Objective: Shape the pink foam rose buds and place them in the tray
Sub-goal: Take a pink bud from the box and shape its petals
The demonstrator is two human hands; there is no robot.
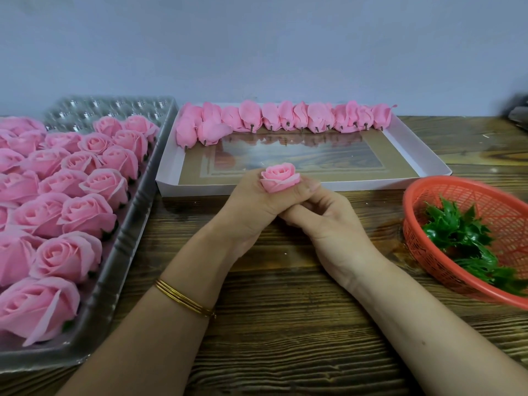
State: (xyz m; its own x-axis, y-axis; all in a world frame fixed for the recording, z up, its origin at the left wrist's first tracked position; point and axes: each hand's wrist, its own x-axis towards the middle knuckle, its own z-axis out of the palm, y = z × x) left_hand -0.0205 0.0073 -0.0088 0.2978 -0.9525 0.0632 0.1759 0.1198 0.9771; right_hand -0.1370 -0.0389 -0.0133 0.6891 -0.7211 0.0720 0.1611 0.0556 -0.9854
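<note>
A pink foam rose bud [280, 177] stands upright over the middle of the table, its petals open upward. My left hand [254, 201] grips it from the left, fingers curled round its base. My right hand [323, 215] comes in from the right with curled fingers under the bud's base, thumb against its side. A clear plastic tray [120, 270] on the left holds several shaped pink roses [85, 212]. A white cardboard box lid [405, 144] behind my hands holds a row of several unshaped buds [285, 117] along its far edge.
A red plastic basket [428, 195] with green plastic calyx leaves [463, 235] sits at the right, tilted over the table edge. The wooden table [285, 324] runs up to a pale wall. A dark object [520, 112] shows at the far right.
</note>
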